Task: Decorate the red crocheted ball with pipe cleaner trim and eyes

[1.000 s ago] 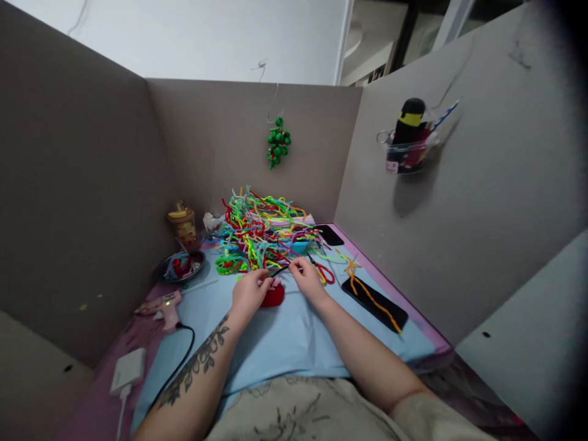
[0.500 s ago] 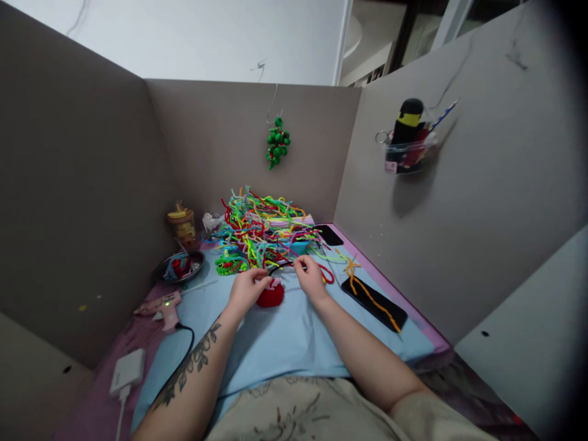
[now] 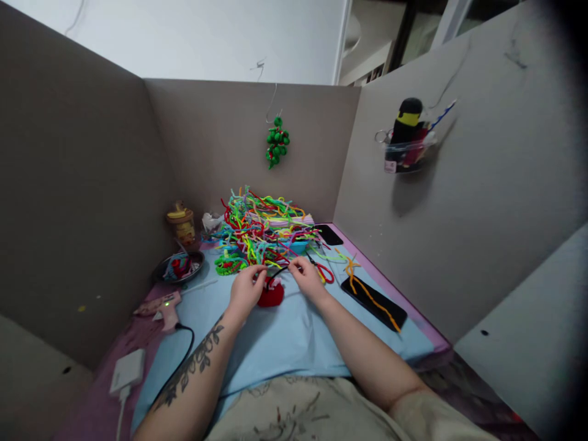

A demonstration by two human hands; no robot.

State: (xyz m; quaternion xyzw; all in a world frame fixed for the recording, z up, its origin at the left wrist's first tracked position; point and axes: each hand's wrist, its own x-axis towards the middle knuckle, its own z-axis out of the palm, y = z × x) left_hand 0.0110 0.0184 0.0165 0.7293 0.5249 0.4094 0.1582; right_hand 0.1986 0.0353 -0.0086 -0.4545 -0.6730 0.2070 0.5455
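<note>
The left hand (image 3: pixel 245 290), at the centre of the frame, has thumb and forefinger drawn close together beside one end of a thin black bendable strand (image 3: pixel 278 271); whether they grip it is too small to tell. The right hand (image 3: pixel 307 280), just right of centre, pinches the strand's other end between fingertips, so it bows across the gap. Below the left fingertips, a rounded red soft-looking piece with pale pink tufts (image 3: pixel 271 297) lies on a light blue sheet (image 3: pixel 294 343).

A loose pinch could let the strand spring away, and pulling unevenly might kink it. The red piece appears unpinned, so a brush from the left hand could shift it.

Scissors with red and yellow handles (image 3: pixel 327 274) lie near the right hand; a sideways sweep might knock them. Beyond, in the middle of the frame, a tangled multicoloured heap of fuzzy stems (image 3: pixel 260 217) could snag the strand if it strays there.

At lower left, a pink glue gun (image 3: pixel 169 309) shows a green light, so its nozzle may be hot. Its black cord (image 3: pixel 192 343) runs beside the left forearm; catching it could drag the gun.
</note>
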